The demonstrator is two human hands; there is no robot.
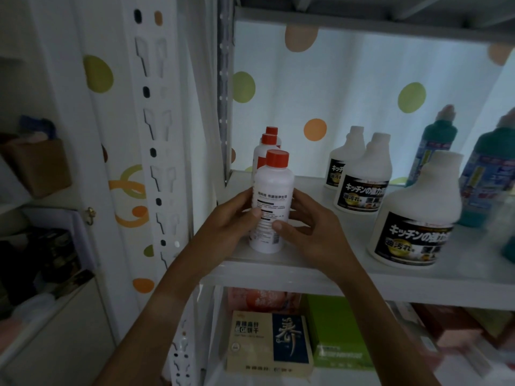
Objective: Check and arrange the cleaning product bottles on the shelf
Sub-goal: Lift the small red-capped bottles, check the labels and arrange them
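A white bottle with a red cap (274, 188) stands upright near the front left corner of the white shelf (320, 271). My left hand (237, 218) grips its left side and my right hand (303, 227) grips its right side, thumbs across the printed label. Two more red-capped white bottles (269, 142) stand in a row directly behind it. To the right stand three white refill bottles with black labels (415, 215), lined from back to front. Teal bottles (437, 146) stand at the far right, partly blurred.
A perforated white upright post (158, 151) and a spotted curtain (97, 73) lie left of the shelf. The lower shelf holds a beige and blue box (267, 344) and a green box (337, 330). A cluttered cabinet (41, 246) sits at far left.
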